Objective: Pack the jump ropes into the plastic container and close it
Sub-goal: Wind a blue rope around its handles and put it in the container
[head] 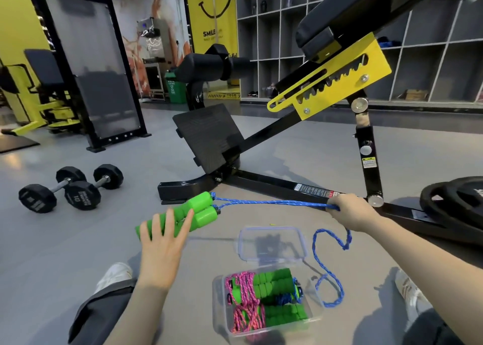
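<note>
The clear rigid container (219,305), open, holds ropes (244,316) of pink braided cord with ribbed green grips. The lid (271,242) lies just beyond. The left hand (162,242) grips two smooth green handles (202,211); the right hand (350,211) pinches the blue braided cord (274,203) taut. Its slack tail (329,274) beside the container may snag or jam the lid.

Left hand (160,242) holds two green handles (198,212); right hand (349,212) pulls blue rope (274,203) taut above open container (266,303).
</note>
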### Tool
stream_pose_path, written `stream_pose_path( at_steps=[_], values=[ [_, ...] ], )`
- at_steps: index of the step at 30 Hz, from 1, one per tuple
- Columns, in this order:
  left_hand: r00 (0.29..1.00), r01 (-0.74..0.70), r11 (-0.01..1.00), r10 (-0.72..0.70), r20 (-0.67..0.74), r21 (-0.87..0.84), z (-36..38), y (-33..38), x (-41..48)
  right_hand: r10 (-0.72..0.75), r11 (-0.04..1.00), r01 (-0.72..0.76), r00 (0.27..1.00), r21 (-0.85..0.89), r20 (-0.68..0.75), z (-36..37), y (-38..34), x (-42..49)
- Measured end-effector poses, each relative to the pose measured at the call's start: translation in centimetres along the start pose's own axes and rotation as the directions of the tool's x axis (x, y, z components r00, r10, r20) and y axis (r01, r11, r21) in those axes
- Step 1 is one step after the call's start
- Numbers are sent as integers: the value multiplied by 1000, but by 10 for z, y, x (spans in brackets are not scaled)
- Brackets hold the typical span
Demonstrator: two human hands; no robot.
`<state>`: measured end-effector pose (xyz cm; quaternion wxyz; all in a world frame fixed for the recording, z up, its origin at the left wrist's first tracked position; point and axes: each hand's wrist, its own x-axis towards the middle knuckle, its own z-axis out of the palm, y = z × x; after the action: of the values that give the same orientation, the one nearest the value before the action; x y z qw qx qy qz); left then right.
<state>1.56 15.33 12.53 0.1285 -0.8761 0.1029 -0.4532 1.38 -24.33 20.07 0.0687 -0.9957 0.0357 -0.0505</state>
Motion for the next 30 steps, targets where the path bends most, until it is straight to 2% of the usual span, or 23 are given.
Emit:
stream_pose_path(
  at_steps=[2,6,8,11,13,16,20,22,24,27,30],
  values=[
    [996,81,996,-81,28,-22,5,-4,-2,56,998,-55,994,15,-93,3,8,5],
    [980,196,979,-194,45,-48,14,-12,-7,175,945,-105,962,311,-209,-7,26,10],
    [970,242,968,-239,48,-65,15,-1,-4,237,876,-115,948,468,-211,-9,21,7],
    [952,305,946,-301,50,-109,14,17,2,254,751,-117,960,650,-120,-1,13,2],
    [949,313,942,-308,63,-116,15,19,2,257,739,-141,963,659,-81,8,14,0],
    [947,320,941,-314,68,-110,18,10,1,291,775,-167,950,610,-110,22,14,-2],
    [952,300,949,-291,92,-98,24,-3,-1,350,702,-293,936,649,44,37,6,-6],
    [946,317,943,-308,97,-98,29,-6,-2,359,592,-343,922,729,143,42,1,-5],
    [945,321,943,-312,99,-94,34,-7,-3,365,429,-402,896,809,252,46,-2,-4],
    [954,295,952,-288,79,-87,39,-8,-3,356,231,-466,858,854,372,55,-2,-4],
    [957,286,954,-280,69,-87,41,-8,-3,307,145,-530,827,836,471,64,-5,-3]
  ],
)
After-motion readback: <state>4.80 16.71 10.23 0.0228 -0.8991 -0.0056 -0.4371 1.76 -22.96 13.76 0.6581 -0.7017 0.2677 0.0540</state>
